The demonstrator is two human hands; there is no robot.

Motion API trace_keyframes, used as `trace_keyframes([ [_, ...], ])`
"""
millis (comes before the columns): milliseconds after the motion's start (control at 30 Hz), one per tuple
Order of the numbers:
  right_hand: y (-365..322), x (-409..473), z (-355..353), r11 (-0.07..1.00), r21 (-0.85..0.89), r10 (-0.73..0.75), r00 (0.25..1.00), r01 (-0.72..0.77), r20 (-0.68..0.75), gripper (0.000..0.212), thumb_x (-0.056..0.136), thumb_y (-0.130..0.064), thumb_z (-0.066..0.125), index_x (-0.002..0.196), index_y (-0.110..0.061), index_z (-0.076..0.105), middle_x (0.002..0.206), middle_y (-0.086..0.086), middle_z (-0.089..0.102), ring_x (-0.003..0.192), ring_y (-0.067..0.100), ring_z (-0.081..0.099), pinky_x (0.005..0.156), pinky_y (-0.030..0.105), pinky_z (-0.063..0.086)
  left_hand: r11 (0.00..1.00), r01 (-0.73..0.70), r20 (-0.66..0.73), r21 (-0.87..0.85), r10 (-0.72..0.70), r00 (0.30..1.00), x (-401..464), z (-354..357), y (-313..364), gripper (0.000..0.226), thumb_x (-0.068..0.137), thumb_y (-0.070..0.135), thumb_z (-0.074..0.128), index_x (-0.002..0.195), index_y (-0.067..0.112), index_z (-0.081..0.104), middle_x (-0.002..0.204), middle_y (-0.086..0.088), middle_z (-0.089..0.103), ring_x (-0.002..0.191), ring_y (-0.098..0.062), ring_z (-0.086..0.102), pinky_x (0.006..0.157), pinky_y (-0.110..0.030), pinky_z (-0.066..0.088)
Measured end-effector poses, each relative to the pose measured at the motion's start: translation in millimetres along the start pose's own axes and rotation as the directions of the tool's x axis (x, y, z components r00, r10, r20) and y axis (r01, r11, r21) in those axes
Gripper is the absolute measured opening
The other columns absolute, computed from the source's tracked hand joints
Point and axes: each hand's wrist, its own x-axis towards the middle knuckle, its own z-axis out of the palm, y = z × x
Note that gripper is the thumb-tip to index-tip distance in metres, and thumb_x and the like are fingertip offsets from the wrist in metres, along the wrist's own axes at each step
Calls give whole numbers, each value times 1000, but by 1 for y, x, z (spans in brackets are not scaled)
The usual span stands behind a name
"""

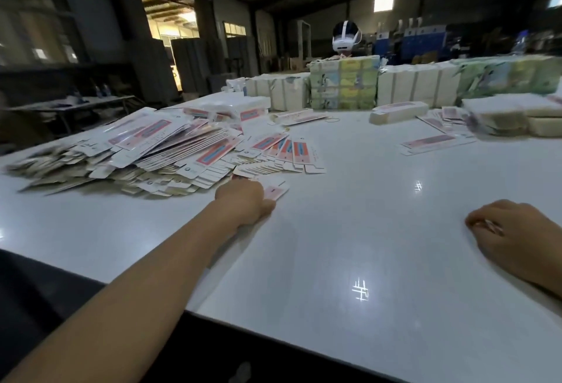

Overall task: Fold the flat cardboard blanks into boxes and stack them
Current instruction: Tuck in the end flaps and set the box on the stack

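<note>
A big sprawling heap of flat white cardboard blanks (158, 151) with red and blue print covers the left of the white table (349, 230). My left hand (243, 201) reaches to the heap's near edge, fingers curled, and grips one flat blank (276, 191) that sticks out beyond the knuckles. My right hand (514, 233) rests on the table at the right with its fingers loosely curled; nothing shows clearly inside it. A folded long box (398, 112) lies at the back right, and a few loose blanks (431, 142) lie near it.
Wrapped bundles of blanks (416, 84) and colourful packs (343, 84) form a wall along the table's far edge. Stacks of white blanks (511, 115) sit at the far right. A person with a head-worn camera (345, 38) stands behind the wall. The table's dark near edge (213, 321) runs diagonally.
</note>
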Motion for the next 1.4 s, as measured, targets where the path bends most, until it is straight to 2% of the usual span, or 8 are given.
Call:
trace_keyframes([
  [433, -18, -10, -14, 1000, -1, -9, 1000, 9, 28, 16, 85, -9, 60, 87, -17, 74, 98, 5, 65, 93, 32, 56, 83, 42, 46, 975, -145, -154, 170, 172, 973, -35, -32, 33, 20, 92, 12, 48, 105, 8, 62, 76, -2, 47, 72, -22, 49, 63, -30, 39],
  [600, -20, -8, -21, 971, 235, 46, 997, -31, -59, 29, 95, -20, 51, 75, -8, 68, 91, 6, 67, 89, 27, 58, 73, 33, 38, 880, -397, -492, 261, 475, 729, -48, -44, 126, 26, 95, 13, 37, 115, 8, 53, 100, -8, 62, 86, -28, 62, 60, -30, 35],
  [700, -24, -8, -38, 419, 866, 286, 945, -273, 159, 53, 99, -47, 37, 89, -6, 69, 87, 9, 74, 75, 24, 69, 61, 31, 52, 804, -534, -578, 261, 573, 581, -53, -45, 185, 32, 95, 11, 35, 125, 7, 46, 110, -8, 58, 94, -26, 58, 59, -34, 40],
  [767, -24, -10, -48, 40, 909, 211, 893, -414, 398, 57, 97, -52, 36, 100, -2, 64, 84, 14, 73, 67, 25, 71, 49, 28, 54, 756, -581, -574, 302, 631, 522, -59, -38, 212, 39, 93, 9, 42, 130, 1, 45, 112, -10, 59, 96, -26, 59, 60, -35, 48],
  [900, -23, -14, -52, 13, 895, 116, 890, -446, 441, 26, 97, -17, 42, 97, 2, 60, 72, 11, 72, 60, 21, 70, 44, 25, 53, 702, -696, -739, 153, 549, 391, -69, -20, 221, 41, 61, 7, 81, 100, -1, 71, 88, -11, 71, 73, -24, 67, 48, -29, 54],
  [1000, -23, -15, -51, -7, 884, 51, 883, -468, 467, 27, 98, -12, 38, 98, 4, 59, 75, 13, 72, 60, 22, 70, 44, 27, 53, 560, -807, -709, -187, 492, 506, -60, -11, 216, 47, 76, 18, 73, 117, 0, 59, 112, -16, 64, 95, -31, 61, 81, -39, 54],
  [1133, -18, -16, -54, -46, 870, -119, 867, -492, 484, 33, 91, -10, 30, 105, 4, 56, 79, 14, 71, 59, 22, 67, 47, 27, 52, 523, -741, -573, -421, 480, 664, -52, -11, 207, 56, 77, 60, 57, 118, 25, 41, 115, -3, 55, 91, -18, 47, 81, -40, 53],
  [1400, -9, -18, -54, 65, 894, -135, 883, -444, 449, 42, 67, -4, 46, 107, -1, 57, 80, 12, 71, 62, 20, 67, 44, 22, 51, 563, -795, -645, -228, 524, 556, -57, -14, 208, 82, 76, 69, 46, 137, 14, 39, 130, -9, 52, 108, -28, 49, 91, -42, 45],
])
